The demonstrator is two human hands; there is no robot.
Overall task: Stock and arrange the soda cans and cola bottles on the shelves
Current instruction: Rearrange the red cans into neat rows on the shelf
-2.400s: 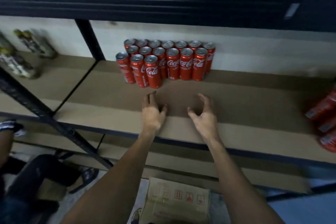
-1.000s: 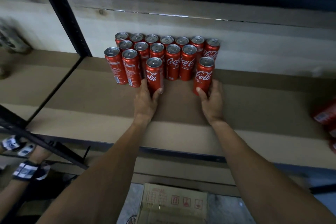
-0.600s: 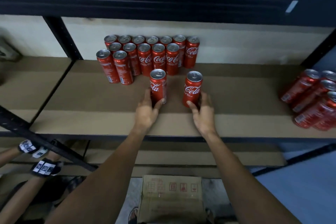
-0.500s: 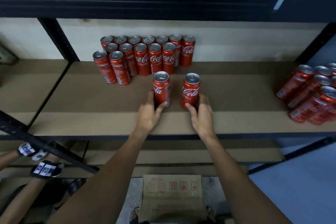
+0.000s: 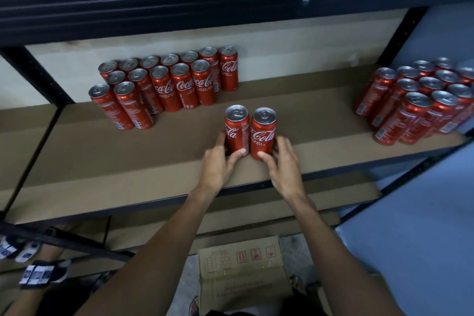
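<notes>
Floor [image 5: 292, 245] level to begin: a cardboard box [image 5: 243, 272] sits right below the camera, handling symbols printed along its top edge. Off at the lower left, another person's gloved hand [image 5: 42, 273] shows, white tags across the knuckles. Up a step and we're at the shelf [image 5: 115, 182], a brown board with a dark metal front lip, both bare forearms reaching over it. Left hand [image 5: 218, 165] is wrapped round the base of the left can [image 5: 237, 131], thumb across the front, fingers tucked round the outer side. Right hand [image 5: 282, 164] mirrors it on the right can [image 5: 263, 133], thumb at the front, fingers curled round the outer side. Both red cola cans are upright, silver tops showing, side by side and touching, near the front-middle of the board. Whether their bases sit on the board or just off it, I cannot tell. Further back, left of centre, the back group of cans [image 5: 166, 84] stands in three staggered rows against the pale back wall [image 5: 295, 51], well apart from the held pair. Out at the far right end, the right-hand group of cans [image 5: 420, 102] is packed tight, running off the frame edge. Overhead, the dark upper shelf beam [image 5: 154, 2] runs across the top.
</notes>
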